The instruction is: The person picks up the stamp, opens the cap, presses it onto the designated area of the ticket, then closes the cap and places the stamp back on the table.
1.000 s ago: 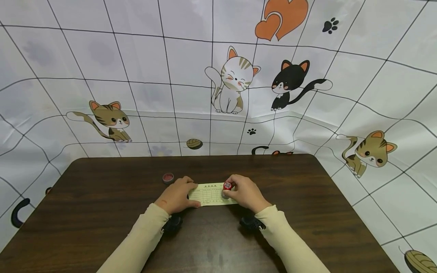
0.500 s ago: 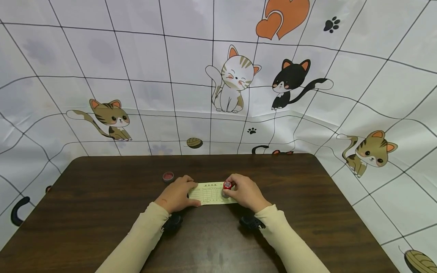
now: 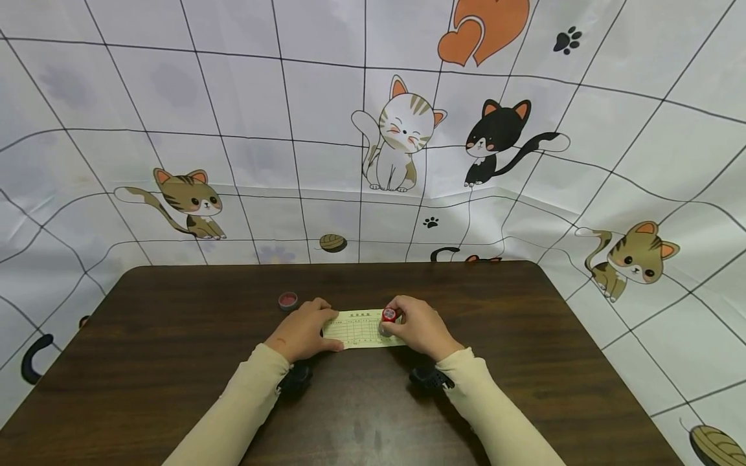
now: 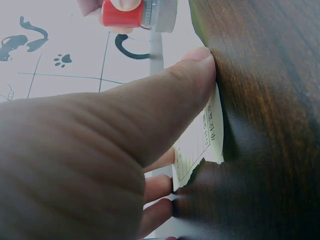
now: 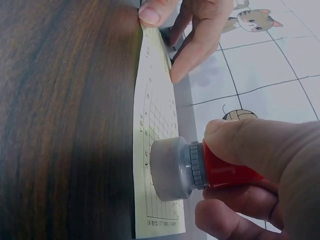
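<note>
Pinches a red stamp between thumb and curled fingers of the right hand, resting its grey end on the right part of a yellow form. Touches the form's left end with the left hand, thumb and fingers spread wide at near and far edges. Has a small round pot just beyond the left hand, on a brown table.

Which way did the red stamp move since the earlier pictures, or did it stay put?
No: in the head view, the red stamp, pinched by the right hand, shows no visible shift against the table's back edge.
</note>
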The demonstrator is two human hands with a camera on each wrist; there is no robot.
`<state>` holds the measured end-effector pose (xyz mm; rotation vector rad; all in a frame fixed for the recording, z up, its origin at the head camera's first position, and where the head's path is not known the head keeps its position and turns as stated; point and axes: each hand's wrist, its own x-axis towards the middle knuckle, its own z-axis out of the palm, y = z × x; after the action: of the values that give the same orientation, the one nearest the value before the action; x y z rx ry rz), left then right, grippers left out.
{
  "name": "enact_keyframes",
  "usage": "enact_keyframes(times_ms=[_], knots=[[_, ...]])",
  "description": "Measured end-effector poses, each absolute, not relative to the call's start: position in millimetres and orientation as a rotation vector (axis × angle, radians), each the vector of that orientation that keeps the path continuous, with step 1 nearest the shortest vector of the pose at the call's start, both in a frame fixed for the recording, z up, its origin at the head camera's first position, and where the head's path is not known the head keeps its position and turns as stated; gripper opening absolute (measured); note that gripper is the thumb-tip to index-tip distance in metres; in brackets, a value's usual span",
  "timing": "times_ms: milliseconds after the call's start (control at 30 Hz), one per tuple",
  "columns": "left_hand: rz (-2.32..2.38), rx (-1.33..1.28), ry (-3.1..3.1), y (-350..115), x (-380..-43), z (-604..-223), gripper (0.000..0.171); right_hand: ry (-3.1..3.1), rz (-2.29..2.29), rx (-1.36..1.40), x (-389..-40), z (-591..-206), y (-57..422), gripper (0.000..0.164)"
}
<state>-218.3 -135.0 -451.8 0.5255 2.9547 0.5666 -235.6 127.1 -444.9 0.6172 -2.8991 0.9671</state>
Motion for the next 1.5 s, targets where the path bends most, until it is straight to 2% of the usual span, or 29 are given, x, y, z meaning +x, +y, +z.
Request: enact_keyframes(times_ms=[200,700,1100,1500], knots=[[0.582,0.521,2.95,-134.3,-215.6,-450.2,0.07,-2.919,1.054,0.584,-236.0,-446.0,127.6,0.017],[0.576,0.534,2.966,-136.1,-217.8,-452.6,0.069,-2.884,0.817,0.607,-233.1,-445.8,122.1,0.019],[0.569,0.535,2.959,-135.6,-219.1,-452.1,0.07,-2.909,1.06,0.567,-235.9,-445.7,126.7,0.018],[0.572,0.543,2.967,-135.3,-217.3,-450.7,0.069,-2.896,0.888,0.589,-233.3,-444.3,123.9,0.02]])
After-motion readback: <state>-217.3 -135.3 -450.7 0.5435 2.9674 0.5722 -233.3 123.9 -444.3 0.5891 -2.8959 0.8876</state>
